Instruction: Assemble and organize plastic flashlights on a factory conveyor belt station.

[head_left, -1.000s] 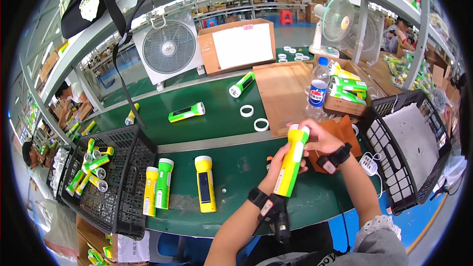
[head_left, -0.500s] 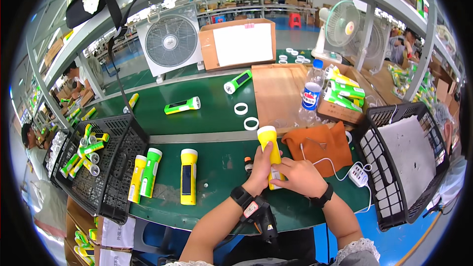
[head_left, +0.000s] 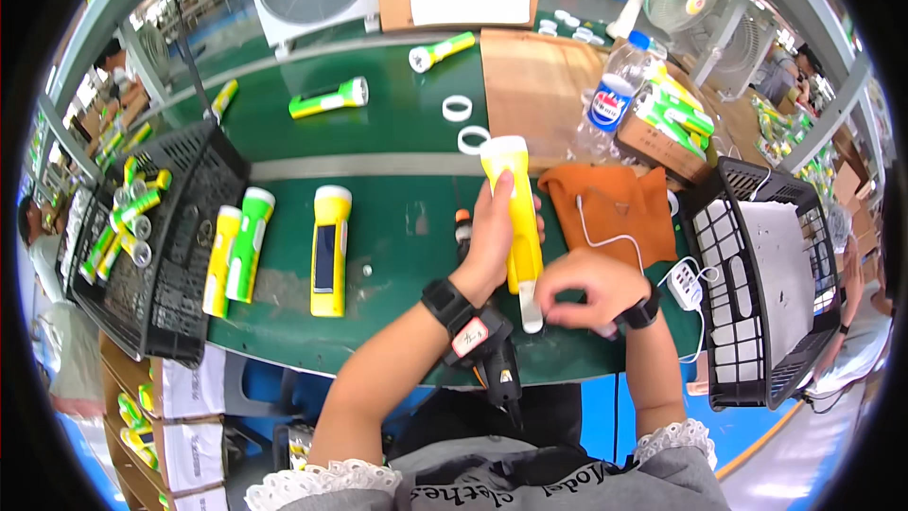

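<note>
We are looking at a factory assembly workshop: many yellow-and-green flashlights [head_left: 251, 246] are resting on a long green workbench [head_left: 402, 218], a black plastic crate [head_left: 184, 265] and a cardboard box [head_left: 660, 149] are holding more of them, metal uprights [head_left: 819, 118] are framing the stations, electric fans [head_left: 683, 0] are standing about, and we are seeing other people [head_left: 785, 76] working at places nearby.

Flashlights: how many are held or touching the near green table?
4: leftmost yellow-white flashlight, green-white flashlight beside it, yellow dark-panelled flashlight further right, yellow flashlight in the left hand. Some may be hidden.
</note>
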The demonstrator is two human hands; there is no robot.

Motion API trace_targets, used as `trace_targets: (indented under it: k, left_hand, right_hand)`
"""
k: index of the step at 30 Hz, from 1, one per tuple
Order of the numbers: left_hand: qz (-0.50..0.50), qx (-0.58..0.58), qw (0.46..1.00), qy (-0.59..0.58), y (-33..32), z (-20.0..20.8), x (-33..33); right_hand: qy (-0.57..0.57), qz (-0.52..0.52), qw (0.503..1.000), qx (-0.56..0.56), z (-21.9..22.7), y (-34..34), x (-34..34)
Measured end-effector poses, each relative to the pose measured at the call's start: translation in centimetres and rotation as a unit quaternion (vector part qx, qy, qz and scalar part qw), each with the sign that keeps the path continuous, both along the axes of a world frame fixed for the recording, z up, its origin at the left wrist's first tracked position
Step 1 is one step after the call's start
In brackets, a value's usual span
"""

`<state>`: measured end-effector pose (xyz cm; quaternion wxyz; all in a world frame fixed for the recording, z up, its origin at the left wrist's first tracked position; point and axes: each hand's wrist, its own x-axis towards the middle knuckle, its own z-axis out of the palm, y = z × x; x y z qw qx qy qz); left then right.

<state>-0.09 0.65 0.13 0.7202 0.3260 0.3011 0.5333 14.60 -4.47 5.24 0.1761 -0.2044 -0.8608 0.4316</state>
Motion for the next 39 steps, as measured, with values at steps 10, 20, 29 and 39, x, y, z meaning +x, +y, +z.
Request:
trace_targets:
  k: [10, 20, 29, 39]
  left_hand:
    - [0.097, 0.076, 0.990, -0.061, 0.1, -1.2, -0.6]
    - [-0.025, 0.026, 0.998, 0.041, -0.8, -0.4, 0.1]
    - [-0.049, -0.018, 0.998, 0.033, -0.7, -0.3, -0.1]
    - [-0.099, 0.059, 0.983, 0.145, -1.2, 0.3, 0.3]
  right_hand:
    - [0.029, -0.165, 0.978, 0.121, -2.5, 1.9, -0.7]
    - [-0.037, -0.514, 0.847, 0.130, -5.9, 5.9, 3.7]
    - [0.059, -0.511, 0.850, 0.114, -4.7, 5.5, 3.3]
    - [0.107, -0.449, 0.851, 0.250, -3.1, 3.4, 1.2]
